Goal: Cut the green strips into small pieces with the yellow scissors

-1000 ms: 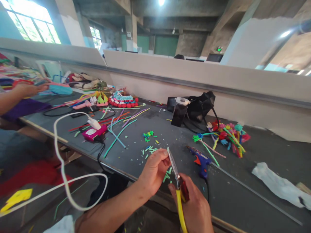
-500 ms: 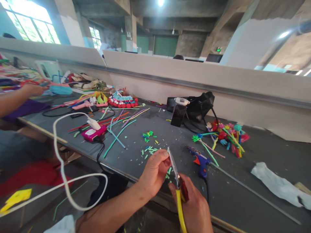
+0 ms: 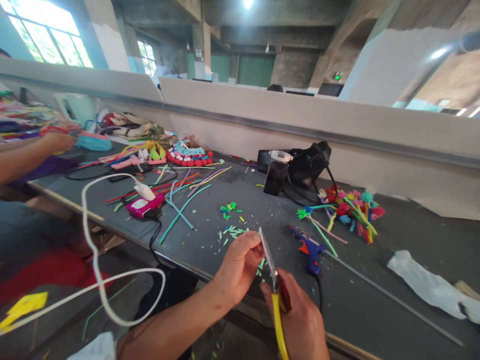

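Note:
My right hand [image 3: 300,317] grips a pair of scissors [image 3: 276,295] with yellow and red handles, its blades pointing up and away from me. At the blade tips, my left hand [image 3: 242,265] is closed in a pinch; whatever lies between thumb and finger is too small or hidden to make out. Just beyond the hands, short cut green pieces [image 3: 234,231] are scattered on the dark table [image 3: 210,245]. More green bits [image 3: 260,267] lie partly behind the scissors. A small green and blue cluster [image 3: 228,208] sits farther back.
To the right lie a blue glue gun [image 3: 311,252], a bunch of fuzzy flowers [image 3: 352,210] and a long thin rod [image 3: 393,292]. A phone [image 3: 275,177] leans by a black bag [image 3: 309,165]. Left are fuzzy stems [image 3: 185,212], a pink power adapter [image 3: 145,204] and a co-worker's hand [image 3: 62,140].
My hands and the scissors stay almost in the same place. At the far left, the co-worker's hand and the red-handled tool in it have shifted slightly.

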{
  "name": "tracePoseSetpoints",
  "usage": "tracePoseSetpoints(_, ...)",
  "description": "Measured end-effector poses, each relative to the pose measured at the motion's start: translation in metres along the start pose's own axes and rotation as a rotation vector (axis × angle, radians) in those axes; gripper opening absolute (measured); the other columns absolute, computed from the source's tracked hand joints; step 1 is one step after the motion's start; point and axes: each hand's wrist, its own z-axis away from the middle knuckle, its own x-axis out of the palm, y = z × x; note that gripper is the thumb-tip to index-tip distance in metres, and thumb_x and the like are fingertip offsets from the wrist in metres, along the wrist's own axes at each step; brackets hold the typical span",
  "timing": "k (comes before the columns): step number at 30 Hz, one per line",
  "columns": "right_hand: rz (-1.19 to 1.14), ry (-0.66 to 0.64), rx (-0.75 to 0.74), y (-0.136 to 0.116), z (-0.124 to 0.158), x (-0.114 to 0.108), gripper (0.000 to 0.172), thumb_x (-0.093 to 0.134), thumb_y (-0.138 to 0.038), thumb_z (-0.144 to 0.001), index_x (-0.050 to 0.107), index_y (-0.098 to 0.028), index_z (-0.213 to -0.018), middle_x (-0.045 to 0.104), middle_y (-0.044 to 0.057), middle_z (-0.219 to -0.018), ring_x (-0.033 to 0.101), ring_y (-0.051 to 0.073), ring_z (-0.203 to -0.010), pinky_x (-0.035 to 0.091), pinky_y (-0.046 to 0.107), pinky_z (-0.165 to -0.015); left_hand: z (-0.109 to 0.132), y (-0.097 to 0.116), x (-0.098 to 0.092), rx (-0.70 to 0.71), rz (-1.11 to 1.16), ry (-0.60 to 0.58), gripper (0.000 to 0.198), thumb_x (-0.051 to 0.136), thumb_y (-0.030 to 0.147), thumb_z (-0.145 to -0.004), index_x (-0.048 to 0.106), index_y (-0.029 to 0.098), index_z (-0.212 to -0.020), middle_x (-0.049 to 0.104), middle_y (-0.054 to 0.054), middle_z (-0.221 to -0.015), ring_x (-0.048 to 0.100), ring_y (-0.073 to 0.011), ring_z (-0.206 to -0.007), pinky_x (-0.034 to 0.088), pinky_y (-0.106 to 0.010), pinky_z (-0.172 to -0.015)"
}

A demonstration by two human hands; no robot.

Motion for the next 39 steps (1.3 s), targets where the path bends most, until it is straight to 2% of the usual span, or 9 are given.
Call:
tracePoseSetpoints(7,-0.063,-0.006,0.072,-0.002,0.003,0.002,0.043,0.050,-0.054,-0.095,0.066,-0.018,-0.111,0.075,0.006,-0.083,0.072,0.019,-0.068,0.053,0.024,-0.064,0.000,-0.002,-0.001,-0.005,0.008,0.009,0.011,0.074,0.021,-0.073,0.065,0.015,-0.068,0.060,0.001,-0.069,0.051,-0.0105,-0.066,0.042,-0.025,-0.069)
tracePoseSetpoints(14,-0.259,-0.028,0.174,-0.008,-0.004,-0.003,0.038,0.054,-0.054,-0.091,0.068,-0.019,-0.093,0.071,0.003,-0.074,0.066,0.015,-0.061,0.050,0.020,-0.058,-0.001,-0.001,0.002,-0.012,-0.059,0.010,0.017,0.072,0.023,-0.072,0.061,0.016,-0.063,0.054,0.002,-0.067,0.049,-0.0110,-0.065,0.042,-0.027,-0.072)
tracePoseSetpoints(18,-0.409,-0.029,0.329,-0.012,-0.018,-0.019,0.040,0.063,-0.058,-0.082,0.068,-0.019,-0.084,0.067,0.001,-0.069,0.061,0.014,-0.057,0.049,0.020,-0.055,-0.014,0.010,-0.011,0.046,-0.392,-0.002,0.018,0.067,0.025,-0.074,0.060,0.016,-0.060,0.050,0.002,-0.060,0.047,-0.0119,-0.062,0.040,-0.028,-0.069)
tracePoseSetpoints(23,-0.774,-0.081,0.691,-0.012,-0.021,-0.032,0.052,0.066,-0.066,-0.077,0.062,-0.019,-0.096,0.041,-0.009,-0.047,0.036,0.007,-0.037,0.030,0.017,-0.035,-0.044,0.044,-0.043,0.306,-1.390,0.136,0.012,0.063,0.026,-0.075,0.067,0.019,-0.066,0.062,0.000,-0.063,0.053,-0.0147,-0.060,0.036,-0.027,-0.061)
tracePoseSetpoints(24,-0.834,-0.093,0.717,-0.011,-0.020,-0.033,0.053,0.066,-0.067,-0.076,0.061,-0.019,-0.098,0.039,-0.010,-0.046,0.033,0.007,-0.035,0.028,0.017,-0.033,-0.049,0.051,-0.049,0.341,-1.468,0.161,0.009,0.064,0.021,-0.073,0.067,0.020,-0.065,0.064,0.000,-0.064,0.054,-0.0155,-0.062,0.036,-0.027,-0.063)
tracePoseSetpoints(28,-0.886,-0.093,0.701,-0.007,-0.016,-0.037,0.056,0.068,-0.067,-0.075,0.060,-0.019,-0.102,0.039,-0.010,-0.045,0.033,0.006,-0.034,0.029,0.016,-0.032,-0.062,0.067,-0.069,0.382,-1.614,0.217,0.012,0.065,0.013,-0.069,0.066,0.022,-0.061,0.066,-0.001,-0.064,0.053,-0.0166,-0.063,0.037,-0.029,-0.065)
tracePoseSetpoints(33,-0.815,-0.084,0.699,-0.014,-0.015,-0.048,0.054,0.068,-0.067,-0.075,0.062,-0.018,-0.099,0.041,-0.010,-0.043,0.034,0.006,-0.033,0.031,0.016,-0.032,-0.063,0.068,-0.078,0.440,-1.702,0.224,0.013,0.063,0.012,-0.072,0.070,0.022,-0.069,0.069,-0.003,-0.076,0.056,-0.0190,-0.071,0.038,-0.030,-0.072)
tracePoseSetpoints(36,-0.839,-0.054,0.705,-0.016,-0.013,-0.051,0.052,0.069,-0.064,-0.077,0.062,-0.018,-0.101,0.041,-0.010,-0.044,0.032,0.005,-0.032,0.031,0.016,-0.032,-0.059,0.066,-0.074,0.474,-1.705,0.164,0.013,0.062,0.014,-0.076,0.070,0.022,-0.070,0.069,-0.004,-0.076,0.057,-0.0189,-0.070,0.039,-0.031,-0.074)
tracePoseSetpoints(39,-0.885,-0.054,0.707,-0.009,-0.009,-0.050,0.054,0.071,-0.062,-0.075,0.062,-0.017,-0.105,0.042,-0.010,-0.044,0.033,0.005,-0.032,0.032,0.016,-0.032,-0.052,0.060,-0.066,0.472,-1.682,0.019,0.013,0.063,0.016,-0.077,0.072,0.024,-0.070,0.069,-0.003,-0.074,0.059,-0.0185,-0.071,0.040,-0.030,-0.075)
